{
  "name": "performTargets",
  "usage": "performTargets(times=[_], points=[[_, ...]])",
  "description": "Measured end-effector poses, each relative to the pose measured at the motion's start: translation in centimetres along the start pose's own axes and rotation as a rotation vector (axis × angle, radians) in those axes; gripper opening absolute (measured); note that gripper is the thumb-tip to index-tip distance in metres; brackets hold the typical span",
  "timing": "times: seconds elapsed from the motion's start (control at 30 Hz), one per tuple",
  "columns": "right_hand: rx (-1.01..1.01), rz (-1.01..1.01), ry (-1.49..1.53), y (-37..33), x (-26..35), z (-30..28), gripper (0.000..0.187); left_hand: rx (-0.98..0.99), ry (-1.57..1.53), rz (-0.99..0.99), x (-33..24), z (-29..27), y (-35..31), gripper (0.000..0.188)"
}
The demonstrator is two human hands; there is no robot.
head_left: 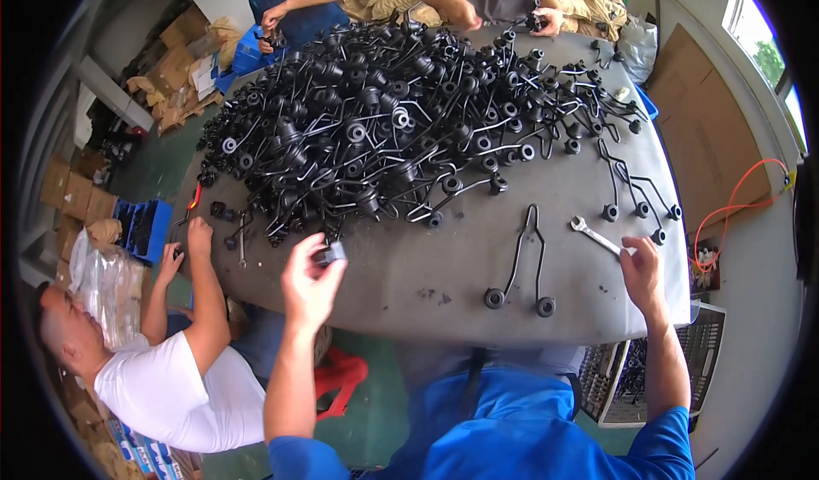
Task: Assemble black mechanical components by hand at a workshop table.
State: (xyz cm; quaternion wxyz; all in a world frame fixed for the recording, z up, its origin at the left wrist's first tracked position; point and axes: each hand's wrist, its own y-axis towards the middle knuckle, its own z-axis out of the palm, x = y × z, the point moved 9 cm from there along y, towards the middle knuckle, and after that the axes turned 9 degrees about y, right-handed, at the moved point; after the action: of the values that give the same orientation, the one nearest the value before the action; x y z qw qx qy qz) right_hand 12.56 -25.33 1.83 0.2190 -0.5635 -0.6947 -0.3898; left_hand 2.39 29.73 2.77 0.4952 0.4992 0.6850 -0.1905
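From where I stand, the left hand [311, 285] has thumb and fingers closed on a small dark block [327, 254] above the tabletop's near edge; a slack pinch could send it over that edge. The right hand [643, 271] is half curled by the tabletop's near right corner, fingertips at one end of a wrench [595, 233]; I can't tell whether they grip it. A careless sweep there might knock the wrench off, or jog the bent rod [517, 254] lying between the hands, just in from the near edge. The big pile [367, 113] toward the far edge looks tangled, so one tug could bring several parts sliding. Counting: one block held, two wrenches, the other [242, 250] near the left edge; one rod between the hands with two rubber rings [494, 298]; four more rings grouped by the right edge; the pile is beyond counting.
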Motion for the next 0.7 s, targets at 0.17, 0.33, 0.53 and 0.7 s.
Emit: performTargets(times=[0.17,0.33,0.53,0.7], points=[[0.334,0.071,0.529,-0.4,7.5,6.9,0.031,0.128,0.013,0.498,-13.3,12.4,-2.7,0.061],[0.456,0.438,1.467,-3.0,9.6,12.7,0.036,0.164,0.061,0.869,-19.8,21.8,-7.7,0.061],[0.33,0.584,1.489,-3.6,2.9,9.2,0.024,0.364,0.002,0.753,-19.5,25.7,-8.7,0.07],[0.305,0.647,1.297,-3.3,0.6,9.1,0.03,0.508,0.077,0.846,-21.1,29.0,-9.7,0.068]])
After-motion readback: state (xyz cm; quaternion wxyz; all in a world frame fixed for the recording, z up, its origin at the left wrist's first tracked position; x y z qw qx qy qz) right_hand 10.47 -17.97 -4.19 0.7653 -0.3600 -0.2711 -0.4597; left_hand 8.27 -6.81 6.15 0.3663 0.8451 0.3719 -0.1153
